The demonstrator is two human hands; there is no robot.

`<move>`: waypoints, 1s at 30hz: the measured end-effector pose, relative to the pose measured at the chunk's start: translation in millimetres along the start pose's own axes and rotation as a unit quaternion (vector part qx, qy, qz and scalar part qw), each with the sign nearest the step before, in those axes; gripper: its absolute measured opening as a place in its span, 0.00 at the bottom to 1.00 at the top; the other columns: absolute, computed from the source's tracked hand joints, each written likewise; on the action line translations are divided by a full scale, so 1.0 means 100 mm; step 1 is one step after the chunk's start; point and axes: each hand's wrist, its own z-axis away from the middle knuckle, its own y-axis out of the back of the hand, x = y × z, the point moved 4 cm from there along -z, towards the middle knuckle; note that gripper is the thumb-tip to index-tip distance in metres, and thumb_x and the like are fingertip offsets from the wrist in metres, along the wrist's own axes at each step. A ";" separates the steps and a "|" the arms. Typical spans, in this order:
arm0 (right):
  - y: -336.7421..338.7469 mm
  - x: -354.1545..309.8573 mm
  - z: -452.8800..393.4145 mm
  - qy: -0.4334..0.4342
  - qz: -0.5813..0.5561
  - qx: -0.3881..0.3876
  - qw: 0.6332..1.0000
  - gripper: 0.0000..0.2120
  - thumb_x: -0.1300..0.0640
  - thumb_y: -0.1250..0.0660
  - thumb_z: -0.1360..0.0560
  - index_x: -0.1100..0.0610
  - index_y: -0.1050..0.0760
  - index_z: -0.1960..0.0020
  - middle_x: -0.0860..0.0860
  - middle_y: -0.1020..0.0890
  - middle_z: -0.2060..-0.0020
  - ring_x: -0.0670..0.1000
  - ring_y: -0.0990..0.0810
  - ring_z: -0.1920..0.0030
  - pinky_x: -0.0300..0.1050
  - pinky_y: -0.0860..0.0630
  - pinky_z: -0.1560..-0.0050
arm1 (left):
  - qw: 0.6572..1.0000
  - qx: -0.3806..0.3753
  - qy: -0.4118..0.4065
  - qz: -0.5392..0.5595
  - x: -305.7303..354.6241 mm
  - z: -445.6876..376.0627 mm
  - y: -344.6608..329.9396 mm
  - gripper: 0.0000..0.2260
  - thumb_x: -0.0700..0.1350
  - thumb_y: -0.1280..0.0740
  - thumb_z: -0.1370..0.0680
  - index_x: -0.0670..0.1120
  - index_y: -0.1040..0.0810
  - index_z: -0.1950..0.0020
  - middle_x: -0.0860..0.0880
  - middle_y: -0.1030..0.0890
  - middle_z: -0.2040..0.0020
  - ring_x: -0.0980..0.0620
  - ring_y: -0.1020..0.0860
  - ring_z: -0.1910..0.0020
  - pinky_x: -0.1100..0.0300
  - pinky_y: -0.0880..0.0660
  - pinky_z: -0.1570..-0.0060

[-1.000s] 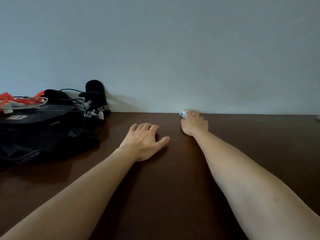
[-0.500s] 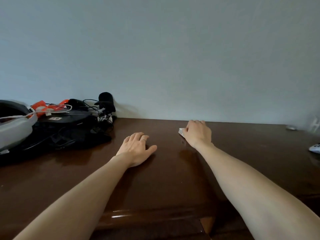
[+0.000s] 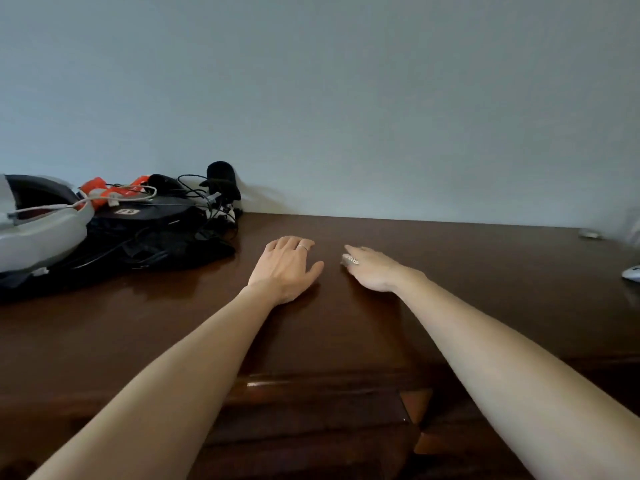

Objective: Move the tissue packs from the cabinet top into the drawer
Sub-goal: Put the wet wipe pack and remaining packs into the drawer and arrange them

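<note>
Fingers of my right hand (image 3: pixel 372 268) clamp 1 tissue pack (image 3: pixel 349 260); I should lift it clear before drawing it back.

A room in a home, judging by the furniture. A dark, glossy wooden cabinet (image 3: pixel 450 271) with a moulded front edge stands against a plain pale blue-grey wall (image 3: pixel 346 98). At the cabinet's far left end lies a heap of personal gear: a black bag (image 3: pixel 145 233), tangled cables (image 3: pixel 207 202), a grey-white headset (image 3: pixel 38 237) and something orange (image 3: pixel 100 190). At its far right edge lies a small white object (image 3: pixel 632 273), unclear.
</note>
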 end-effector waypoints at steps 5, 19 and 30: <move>-0.20 -0.24 1.50 0.128 -0.221 0.112 0.960 0.42 0.43 0.26 0.26 0.40 0.47 0.20 0.41 0.24 0.30 0.43 0.24 0.35 0.38 0.32 0.39 | 0.985 0.026 -0.062 0.158 0.34 0.72 0.45 0.25 0.53 0.31 0.26 0.62 0.30 0.30 0.57 0.27 0.35 0.59 0.23 0.44 0.52 0.24 0.42; -2.09 0.24 3.81 -0.067 -0.708 -0.216 0.669 0.32 0.37 0.33 0.23 0.65 0.23 0.35 0.65 0.17 0.44 0.60 0.15 0.55 0.49 0.17 0.62 | 0.821 -0.101 0.060 0.559 1.08 3.82 -0.42 0.12 0.41 0.26 0.25 0.45 0.18 0.42 0.47 0.14 0.49 0.47 0.16 0.49 0.54 0.20 0.47; -3.44 1.18 3.77 -0.122 -0.404 -0.113 0.900 0.23 0.55 0.22 0.27 0.29 0.22 0.43 0.45 0.13 0.51 0.40 0.15 0.50 0.34 0.19 0.57 | 0.913 -0.148 0.182 0.334 0.75 4.55 -2.08 0.20 0.47 0.30 0.22 0.57 0.28 0.31 0.59 0.24 0.42 0.62 0.21 0.54 0.60 0.20 0.59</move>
